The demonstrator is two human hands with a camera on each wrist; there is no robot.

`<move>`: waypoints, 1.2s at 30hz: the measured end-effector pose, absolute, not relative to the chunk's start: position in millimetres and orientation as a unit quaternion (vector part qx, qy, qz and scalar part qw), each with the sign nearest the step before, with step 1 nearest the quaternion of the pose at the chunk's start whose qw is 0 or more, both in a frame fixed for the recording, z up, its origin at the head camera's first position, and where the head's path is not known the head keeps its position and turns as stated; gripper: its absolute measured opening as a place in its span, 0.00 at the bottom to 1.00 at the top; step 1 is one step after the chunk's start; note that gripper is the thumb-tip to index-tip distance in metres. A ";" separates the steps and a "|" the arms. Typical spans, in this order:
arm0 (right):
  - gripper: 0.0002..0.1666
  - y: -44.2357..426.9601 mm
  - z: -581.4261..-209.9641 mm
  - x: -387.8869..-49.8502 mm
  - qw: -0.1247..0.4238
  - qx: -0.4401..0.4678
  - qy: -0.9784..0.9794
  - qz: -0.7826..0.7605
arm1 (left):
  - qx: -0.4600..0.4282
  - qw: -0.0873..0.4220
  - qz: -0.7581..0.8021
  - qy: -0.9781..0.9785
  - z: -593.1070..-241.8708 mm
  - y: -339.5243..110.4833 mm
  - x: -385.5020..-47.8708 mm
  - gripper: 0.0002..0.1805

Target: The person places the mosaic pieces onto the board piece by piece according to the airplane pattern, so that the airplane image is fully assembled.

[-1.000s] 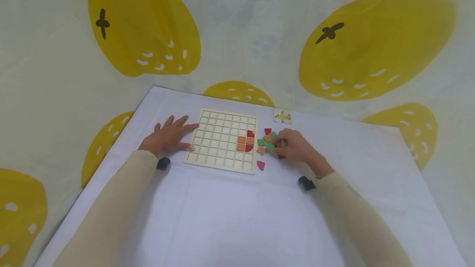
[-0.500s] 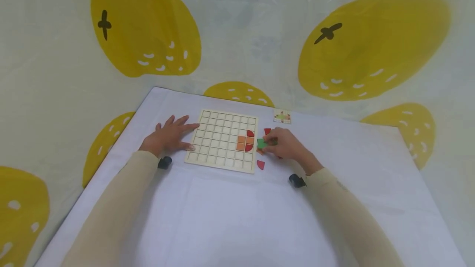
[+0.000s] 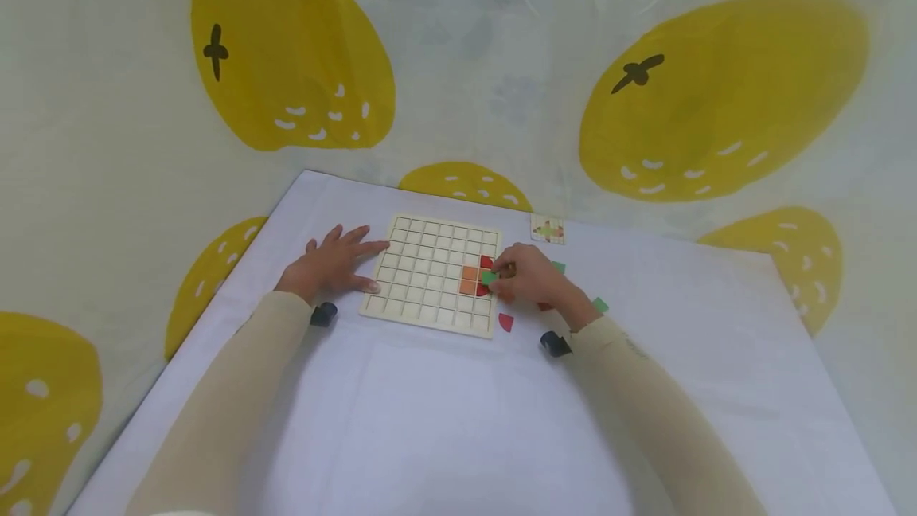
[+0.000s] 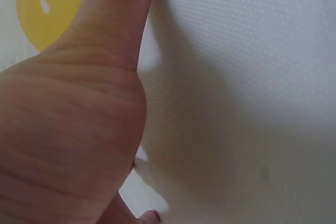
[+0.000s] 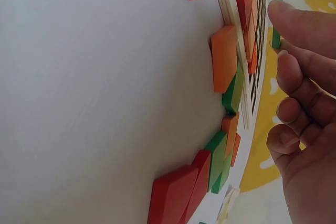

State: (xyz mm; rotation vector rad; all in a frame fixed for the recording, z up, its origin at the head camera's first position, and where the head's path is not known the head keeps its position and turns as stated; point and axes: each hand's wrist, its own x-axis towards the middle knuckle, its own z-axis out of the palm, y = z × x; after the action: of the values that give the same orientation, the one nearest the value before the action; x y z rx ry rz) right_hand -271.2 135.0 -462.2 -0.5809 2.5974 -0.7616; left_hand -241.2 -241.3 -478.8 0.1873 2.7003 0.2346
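"Colour first: what did the right hand (image 3: 533, 272) hold?"

"A green square tile (image 3: 489, 278), plain and flat, its edge thin from the right wrist view, pinched between thumb and fingertip. It was over the right side of the wooden grid board (image 3: 415, 277); I couldn't tell whether it touched the pieces beneath."

"Which cells were filled?"

"Orange square tiles (image 3: 470, 272) sat in two, with red quarter-round pieces (image 3: 486, 261) to their right, partly covered."

"And the left hand (image 3: 329, 265)?"

"Spread wide, it held nothing; thumb and fingertip met the board's left edge. A loose red quarter-round tile (image 3: 505, 322) lay just beside the right edge, and a pattern card (image 3: 548, 229) beyond"
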 end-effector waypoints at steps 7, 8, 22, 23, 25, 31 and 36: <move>0.10 124.9 -466.1 -273.5 0.175 -0.221 0.922 -0.267 | 0.060 0.204 0.089 0.973 -480.8 -240.7 -241.3 0.51; 0.10 123.4 -466.5 -273.6 0.173 -0.225 0.921 -0.267 | 0.060 0.204 0.088 0.973 -480.9 -240.7 -241.0 0.51; 0.09 104.8 -474.7 -277.8 0.176 -0.230 0.923 -0.253 | 0.075 0.196 0.078 0.975 -482.8 -240.7 -239.0 0.51; 0.10 103.9 -474.7 -277.8 0.175 -0.229 0.924 -0.251 | 0.076 0.195 0.077 0.975 -482.7 -240.4 -239.1 0.51; 0.10 102.2 -475.4 -277.7 0.176 -0.222 0.926 -0.251 | 0.078 0.194 0.075 0.975 -482.6 -240.0 -239.1 0.51; 0.08 97.6 -475.9 -277.1 0.183 -0.212 0.926 -0.253 | 0.079 0.190 0.076 0.976 -481.3 -240.2 -237.7 0.51; 0.08 92.5 -474.9 -277.6 0.175 -0.214 0.926 -0.256 | 0.080 0.190 0.077 0.975 -480.2 -241.5 -237.8 0.51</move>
State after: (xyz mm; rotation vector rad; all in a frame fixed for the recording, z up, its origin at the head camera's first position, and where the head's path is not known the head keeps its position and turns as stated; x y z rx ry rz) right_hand -277.6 92.5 -474.9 -0.6073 2.6257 -0.7242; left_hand -237.8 -241.5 -480.2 0.2256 2.7407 0.2171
